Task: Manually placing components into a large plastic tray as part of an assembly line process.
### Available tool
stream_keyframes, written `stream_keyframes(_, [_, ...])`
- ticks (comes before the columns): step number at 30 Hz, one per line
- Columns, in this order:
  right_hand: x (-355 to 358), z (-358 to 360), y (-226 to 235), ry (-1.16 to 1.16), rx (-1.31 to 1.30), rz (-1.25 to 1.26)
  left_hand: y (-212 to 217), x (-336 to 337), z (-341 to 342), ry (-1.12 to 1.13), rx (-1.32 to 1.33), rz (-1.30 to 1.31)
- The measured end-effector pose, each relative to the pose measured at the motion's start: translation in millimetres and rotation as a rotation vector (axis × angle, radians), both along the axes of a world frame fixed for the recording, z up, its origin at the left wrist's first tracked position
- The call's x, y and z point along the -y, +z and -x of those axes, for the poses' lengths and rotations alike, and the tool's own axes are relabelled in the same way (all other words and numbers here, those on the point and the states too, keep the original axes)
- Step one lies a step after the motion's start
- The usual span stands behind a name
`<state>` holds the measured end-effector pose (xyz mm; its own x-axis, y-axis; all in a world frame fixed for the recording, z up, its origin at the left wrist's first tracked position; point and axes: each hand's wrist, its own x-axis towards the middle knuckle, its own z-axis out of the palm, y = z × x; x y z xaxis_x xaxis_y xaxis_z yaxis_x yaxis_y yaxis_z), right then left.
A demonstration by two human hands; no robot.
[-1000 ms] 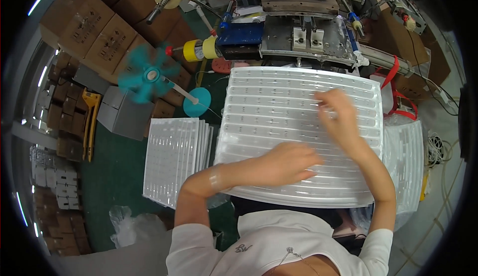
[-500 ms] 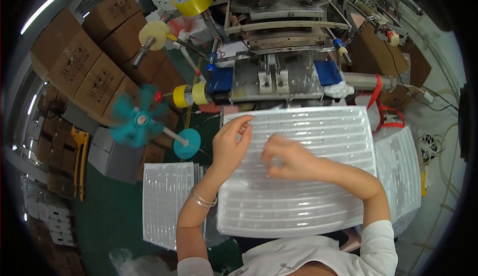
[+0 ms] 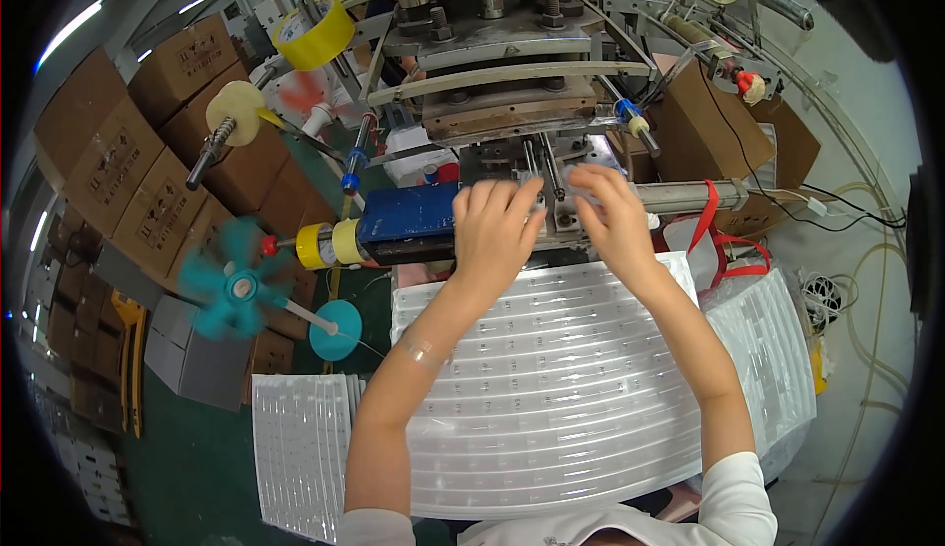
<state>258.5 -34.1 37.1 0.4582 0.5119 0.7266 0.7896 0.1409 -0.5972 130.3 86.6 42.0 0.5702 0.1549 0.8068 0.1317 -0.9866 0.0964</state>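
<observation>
Both of my hands are raised over the metal fixture [image 3: 563,219] of the press, one on each side of its upright rods. My left hand [image 3: 495,231] has its fingers curled toward the fixture, with fingertips and thumb close together; what it may be pinching is too small to make out. On the other side of the rods, my right hand [image 3: 618,223] is bent, its thumb and forefinger apart, and I see nothing held in it. Below my wrists lies a stack of white ribbed plastic trays [image 3: 551,388] with small clear pieces in their rows.
The press head [image 3: 512,108] hangs above the fixture. A teal fan [image 3: 241,285] spins at left, near a yellow tape roll [image 3: 315,32] and stacked cartons [image 3: 128,172]. More trays stand at lower left [image 3: 300,452], and bagged ones [image 3: 763,349] at right.
Both hands have moved forward from above the tray stack to the press fixture, the right one also shifting rightward. The view has tilted up, so the trays sit lower in it.
</observation>
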Motion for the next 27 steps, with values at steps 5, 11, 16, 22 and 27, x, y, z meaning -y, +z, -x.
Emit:
stream_keyframes(5, [-35, -3, 3, -0.227, 0.438, 0.202, -5, 25, 99, -0.037, -0.095, 0.419])
stream_keyframes(11, [-40, -16, -8, -0.284, 0.518, 0.235, -41, 25, 198, 0.033, -0.011, 1.014])
stream_keyframes(16, [2, 22, -6, -0.178, 0.45, 0.106, -47, 21, 271, 0.09, 0.298, 1.465])
stream_keyframes(22, [34, 143, -23, 0.44, 0.344, 0.366, -58, 25, 323, -0.208, 0.732, 1.874])
stream_keyframes(27, [36, 223, -45, 0.712, 0.448, 0.467, -47, 35, 296, -0.382, 0.726, 2.042])
